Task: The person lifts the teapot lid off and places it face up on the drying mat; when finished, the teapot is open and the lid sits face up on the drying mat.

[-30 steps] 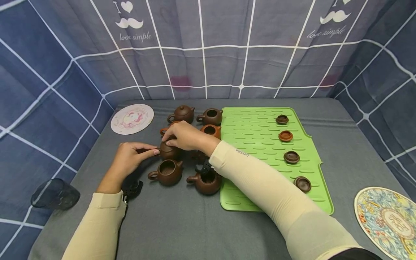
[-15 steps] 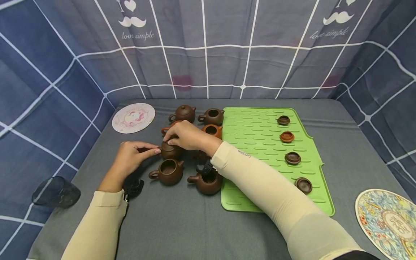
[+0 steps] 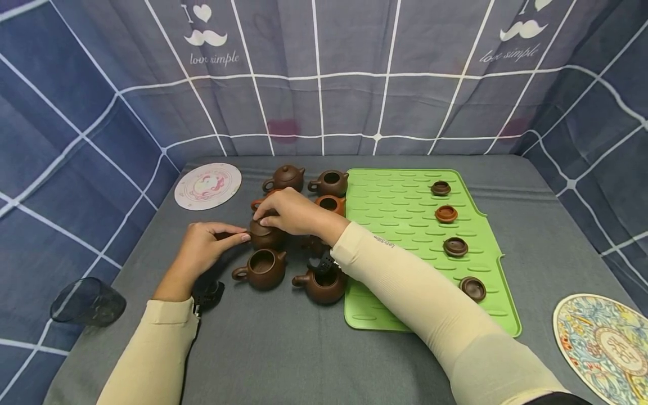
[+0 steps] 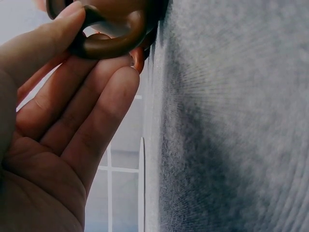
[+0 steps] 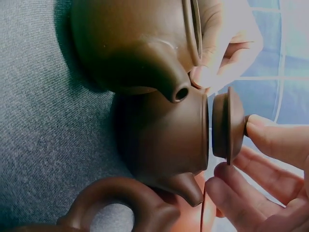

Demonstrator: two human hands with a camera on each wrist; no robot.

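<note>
My left hand (image 3: 205, 250) pinches the loop handle (image 4: 113, 46) of a small brown teapot (image 3: 268, 236) between thumb and fingers. The teapot stands on the grey cloth. My right hand (image 3: 288, 212) holds a brown lid (image 5: 229, 126) by its knob. In the right wrist view the lid sits just off the pot's rim, lined up with the mouth, a narrow gap between them. Nearer the person, an open brown teapot (image 3: 262, 269) stands close by. Just behind, an orange teapot (image 3: 259, 202) is mostly hidden by my right hand.
Other lidless teapots (image 3: 325, 286) stand in a column along the green mat (image 3: 390, 225). Several lids (image 3: 455, 246) lie on that mat. A lidded teapot (image 3: 286, 178) stands at the back, near a pink-white round mat (image 3: 207, 187). Dark glass (image 3: 88, 302) at left; patterned round mat (image 3: 604, 343) at right.
Both hands keep nearly the same pose at the brown teapot. The head view has shifted only slightly.
</note>
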